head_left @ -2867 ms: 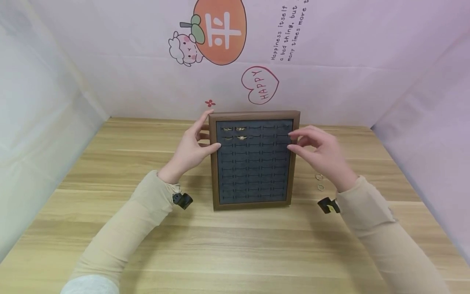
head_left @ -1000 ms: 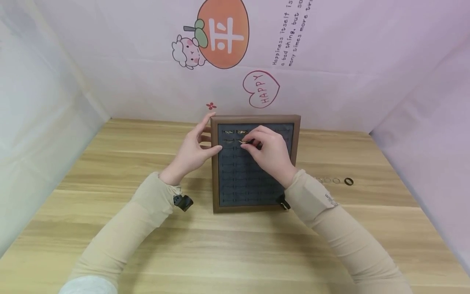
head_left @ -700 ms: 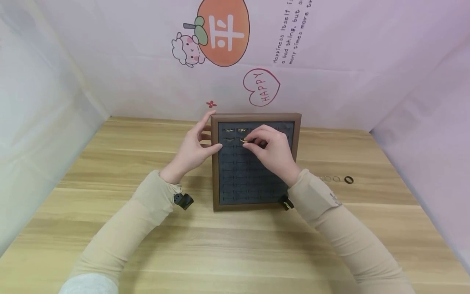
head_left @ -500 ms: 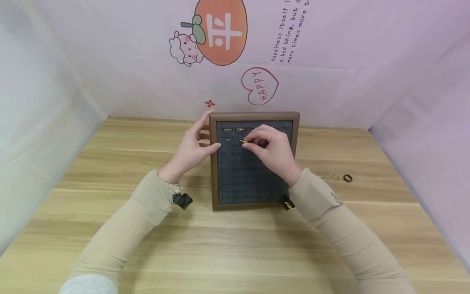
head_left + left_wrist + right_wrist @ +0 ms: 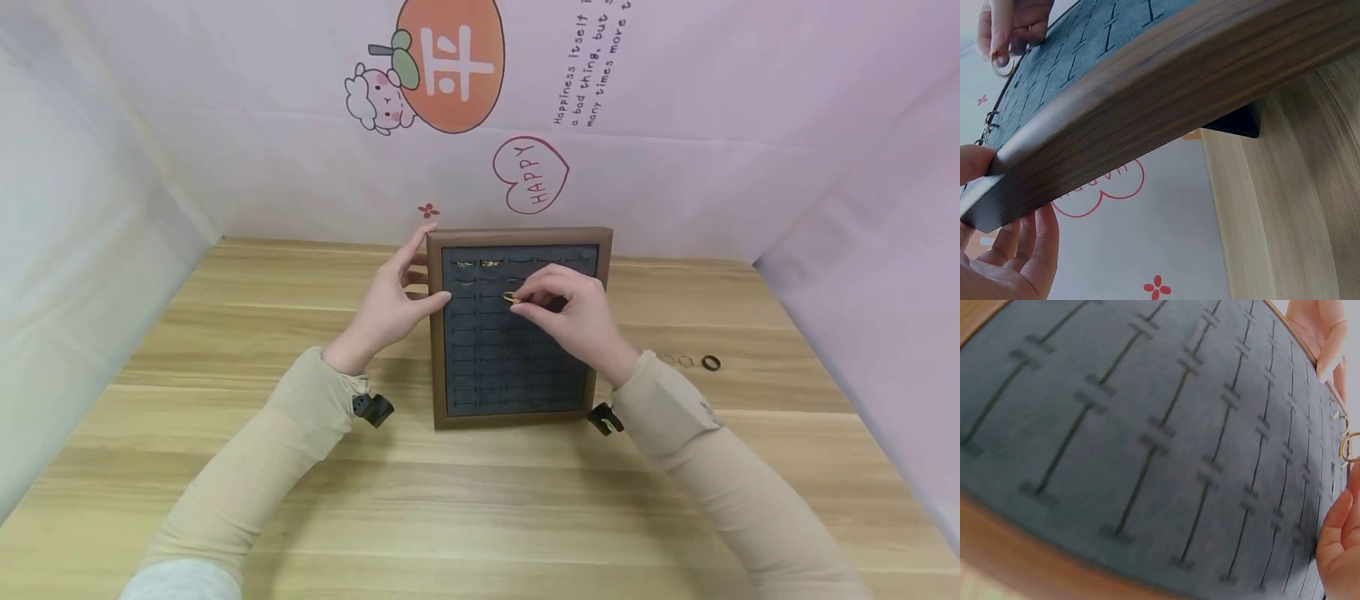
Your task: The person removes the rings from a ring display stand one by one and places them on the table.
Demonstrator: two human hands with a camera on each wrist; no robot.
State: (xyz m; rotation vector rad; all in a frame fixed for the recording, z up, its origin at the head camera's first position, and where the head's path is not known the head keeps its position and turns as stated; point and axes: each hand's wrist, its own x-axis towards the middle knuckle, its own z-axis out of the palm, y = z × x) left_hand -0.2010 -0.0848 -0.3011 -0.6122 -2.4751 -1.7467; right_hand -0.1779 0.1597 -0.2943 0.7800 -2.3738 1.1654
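Note:
A ring display board [image 5: 516,350], dark grey with rows of slits in a brown wooden frame, stands tilted upright on the table. My left hand [image 5: 390,300] grips its upper left edge, thumb in front and fingers behind. My right hand [image 5: 573,312] pinches a gold ring [image 5: 510,297] between thumb and fingertips, just in front of the board's third row. In the left wrist view the same ring [image 5: 1002,65] shows apart from the board's face. Two gold rings [image 5: 478,264] sit in the top row, and a thin ring [image 5: 467,283] is in the second row's first slit.
Right of the board, a black ring [image 5: 711,362] and two thin pale rings [image 5: 686,361] lie on the wooden table [image 5: 480,508]. A black support [image 5: 1238,122] props the board from behind. Pale printed cloth [image 5: 645,183] walls off the back and sides.
My right hand came from the board's right edge to the second row, pinched the ring in its second slit and drew it out, down and right. My left hand keeps its grip.

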